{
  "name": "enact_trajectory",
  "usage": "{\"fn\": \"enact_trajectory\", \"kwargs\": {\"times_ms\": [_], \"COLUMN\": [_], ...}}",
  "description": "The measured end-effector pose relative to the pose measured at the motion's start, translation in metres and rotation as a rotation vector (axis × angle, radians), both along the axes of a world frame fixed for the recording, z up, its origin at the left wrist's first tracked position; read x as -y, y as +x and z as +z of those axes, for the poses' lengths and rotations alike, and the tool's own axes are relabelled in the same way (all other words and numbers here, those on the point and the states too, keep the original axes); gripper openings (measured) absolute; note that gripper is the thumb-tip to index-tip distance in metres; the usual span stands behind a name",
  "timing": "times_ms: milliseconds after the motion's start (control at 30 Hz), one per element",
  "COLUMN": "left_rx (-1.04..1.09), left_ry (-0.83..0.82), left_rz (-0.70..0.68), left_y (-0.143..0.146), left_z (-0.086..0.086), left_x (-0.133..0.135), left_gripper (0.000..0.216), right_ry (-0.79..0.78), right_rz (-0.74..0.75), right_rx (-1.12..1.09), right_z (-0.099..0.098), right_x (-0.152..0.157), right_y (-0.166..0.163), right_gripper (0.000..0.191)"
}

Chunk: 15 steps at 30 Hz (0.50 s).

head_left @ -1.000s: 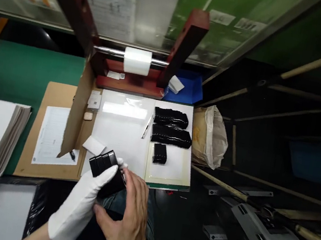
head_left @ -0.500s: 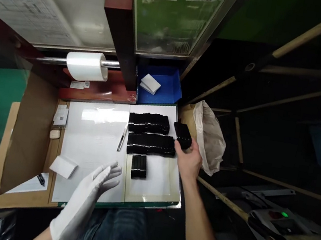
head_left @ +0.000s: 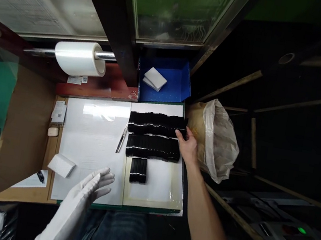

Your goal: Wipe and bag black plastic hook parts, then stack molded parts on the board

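Observation:
Two long rows of thin, glossy black pieces lie across the right half of the white work surface: an upper row and a lower row. A short stack of the same black pieces sits nearer to me. At the right end of the upper row, my bare right hand grips the end black pieces, thumb in front and fingers partly hidden behind. My left hand, in a white glove, hovers over the near edge with its fingers stretched out and nothing in it.
A utility knife lies left of the rows. Behind stand a blue tray with folded white papers and a roll of clear film on a rod. A lined bag hangs at the right edge. A white block rests at left.
My right hand has brought a bunch of black pieces from the right up against the upper row, which now reaches farther right. My left hand stays open; the view has shifted slightly.

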<state>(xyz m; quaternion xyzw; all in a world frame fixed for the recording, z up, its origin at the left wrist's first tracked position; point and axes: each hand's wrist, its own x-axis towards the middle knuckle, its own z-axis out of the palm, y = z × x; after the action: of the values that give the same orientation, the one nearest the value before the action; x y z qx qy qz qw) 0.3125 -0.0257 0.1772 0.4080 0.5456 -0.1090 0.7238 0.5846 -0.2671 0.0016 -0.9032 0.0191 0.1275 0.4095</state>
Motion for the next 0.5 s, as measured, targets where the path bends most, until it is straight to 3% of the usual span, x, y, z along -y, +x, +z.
{"fn": "enact_trajectory", "kwargs": {"times_ms": [333, 400, 500], "left_rx": [-0.009, -0.024, -0.018], "left_ry": [0.018, 0.033, 0.076], "left_rz": [-0.015, -0.044, -0.089], "left_y": [-0.025, -0.022, -0.012], "left_z": [-0.043, -0.040, -0.021], "left_x": [-0.004, -0.004, 0.001], "left_gripper": [0.065, 0.065, 0.064], "right_ry": [0.157, 0.172, 0.176], "right_rz": [-0.090, -0.116, -0.158], "right_rx": [0.059, 0.073, 0.092], "right_z": [-0.023, -0.024, -0.018], "right_x": [0.003, 0.003, 0.007], "right_y": [0.001, 0.004, 0.006], "right_gripper": [0.049, 0.049, 0.043]}}
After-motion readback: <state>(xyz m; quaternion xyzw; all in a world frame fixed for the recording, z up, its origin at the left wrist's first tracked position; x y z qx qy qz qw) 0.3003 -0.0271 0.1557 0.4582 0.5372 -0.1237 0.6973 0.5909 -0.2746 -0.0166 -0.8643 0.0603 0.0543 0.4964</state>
